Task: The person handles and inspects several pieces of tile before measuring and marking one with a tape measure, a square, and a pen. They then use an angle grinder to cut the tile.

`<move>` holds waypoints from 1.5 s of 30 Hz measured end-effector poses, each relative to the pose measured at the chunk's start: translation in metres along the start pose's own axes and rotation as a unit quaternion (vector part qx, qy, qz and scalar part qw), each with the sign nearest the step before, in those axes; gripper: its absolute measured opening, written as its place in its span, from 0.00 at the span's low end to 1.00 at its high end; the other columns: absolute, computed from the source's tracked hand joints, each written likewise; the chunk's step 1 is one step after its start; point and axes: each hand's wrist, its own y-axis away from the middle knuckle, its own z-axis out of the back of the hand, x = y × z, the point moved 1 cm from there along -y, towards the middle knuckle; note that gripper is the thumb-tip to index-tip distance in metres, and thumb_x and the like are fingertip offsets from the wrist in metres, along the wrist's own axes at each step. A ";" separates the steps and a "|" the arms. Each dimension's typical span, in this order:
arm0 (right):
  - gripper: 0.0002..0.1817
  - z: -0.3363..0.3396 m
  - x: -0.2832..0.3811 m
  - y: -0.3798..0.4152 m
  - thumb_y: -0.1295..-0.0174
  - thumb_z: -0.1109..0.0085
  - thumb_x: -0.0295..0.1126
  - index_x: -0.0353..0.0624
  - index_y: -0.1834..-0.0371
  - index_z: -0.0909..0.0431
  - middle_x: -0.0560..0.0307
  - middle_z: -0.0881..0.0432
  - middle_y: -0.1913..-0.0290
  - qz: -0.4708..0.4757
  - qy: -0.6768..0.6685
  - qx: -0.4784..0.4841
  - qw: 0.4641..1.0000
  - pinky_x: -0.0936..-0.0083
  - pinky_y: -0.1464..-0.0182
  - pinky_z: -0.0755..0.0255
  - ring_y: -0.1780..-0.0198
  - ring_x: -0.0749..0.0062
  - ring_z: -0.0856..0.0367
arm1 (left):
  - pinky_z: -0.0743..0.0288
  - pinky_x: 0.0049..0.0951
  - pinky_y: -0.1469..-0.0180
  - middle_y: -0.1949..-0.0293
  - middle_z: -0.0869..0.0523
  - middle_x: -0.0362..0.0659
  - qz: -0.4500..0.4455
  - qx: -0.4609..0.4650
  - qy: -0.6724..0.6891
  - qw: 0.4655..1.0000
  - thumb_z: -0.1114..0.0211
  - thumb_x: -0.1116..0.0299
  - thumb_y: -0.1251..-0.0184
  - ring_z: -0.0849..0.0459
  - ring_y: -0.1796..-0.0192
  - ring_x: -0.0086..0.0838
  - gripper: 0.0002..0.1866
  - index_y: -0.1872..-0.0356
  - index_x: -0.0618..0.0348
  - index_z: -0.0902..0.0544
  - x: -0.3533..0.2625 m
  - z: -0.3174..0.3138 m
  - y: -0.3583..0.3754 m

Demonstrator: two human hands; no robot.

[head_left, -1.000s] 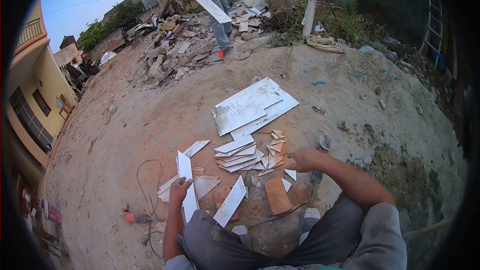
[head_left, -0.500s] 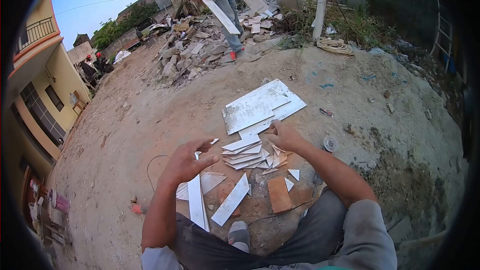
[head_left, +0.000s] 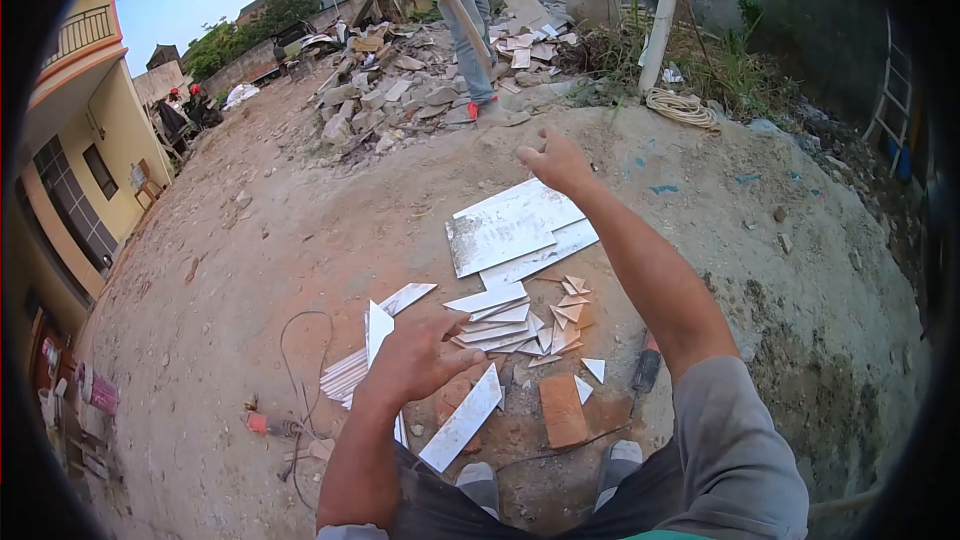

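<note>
My left hand [head_left: 418, 352] hovers over cut white tile strips [head_left: 381, 332], its thumb and forefinger apart, holding nothing I can see. My right hand [head_left: 560, 162] reaches forward above the far edge of two large white tiles [head_left: 500, 237]. Its forefinger points out, the thumb is raised, and no object shows in it. Between my arms lies a loose stack of slanted white tile pieces [head_left: 497, 312], with small triangular offcuts [head_left: 570, 316] to its right. A long tile strip [head_left: 463, 422] rests across a brick nearer my feet.
Another brick [head_left: 563, 410] and a dark power tool [head_left: 648, 368] lie by my right leg. An orange tool [head_left: 272, 424] with a looping cord is at left. Ahead, a person [head_left: 468, 35] holding a board-like piece stands by a rubble heap [head_left: 390, 90].
My right hand has stretched forward past the large tiles. My left hand has come lower and nearer. My legs have drawn back, and the other person's held piece now shows edge-on.
</note>
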 end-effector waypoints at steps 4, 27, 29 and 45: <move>0.42 -0.021 0.011 -0.076 0.43 0.35 0.55 0.30 0.37 0.31 0.30 0.21 0.44 0.022 0.061 -0.056 0.996 0.55 0.39 0.28 0.40 0.42 0.22 | 0.24 0.42 0.45 0.48 0.15 0.54 -0.038 -0.004 -0.051 0.998 0.33 0.48 0.36 0.17 0.45 0.48 0.31 0.40 0.60 0.23 0.027 -0.017 -0.022; 0.17 -0.029 -0.004 -0.045 0.32 0.43 0.33 0.24 0.52 0.25 0.44 0.15 0.67 -0.007 -0.579 0.014 0.815 0.79 0.74 0.17 0.74 0.66 0.14 | 0.26 0.42 0.39 0.44 0.19 0.61 0.053 -0.062 0.071 0.994 0.28 0.48 0.41 0.20 0.40 0.49 0.40 0.33 0.64 0.29 0.030 -0.001 -0.007; 0.16 -0.021 -0.003 0.005 0.32 0.43 0.33 0.26 0.55 0.24 0.45 0.16 0.71 -0.013 -0.613 0.040 0.789 0.80 0.74 0.20 0.76 0.68 0.15 | 0.28 0.42 0.36 0.41 0.21 0.62 0.073 -0.125 0.112 0.983 0.29 0.49 0.40 0.21 0.37 0.49 0.43 0.30 0.64 0.33 0.026 -0.001 -0.006; 0.36 -0.059 0.097 0.288 0.42 0.34 0.36 0.45 0.28 0.34 0.41 0.26 0.41 0.236 0.081 -0.036 0.968 0.60 0.54 0.21 0.44 0.48 0.22 | 0.17 0.38 0.53 0.52 0.16 0.55 -0.022 -0.198 0.660 0.724 0.35 0.57 0.30 0.14 0.54 0.40 0.28 0.40 0.71 0.28 0.031 -0.018 -0.052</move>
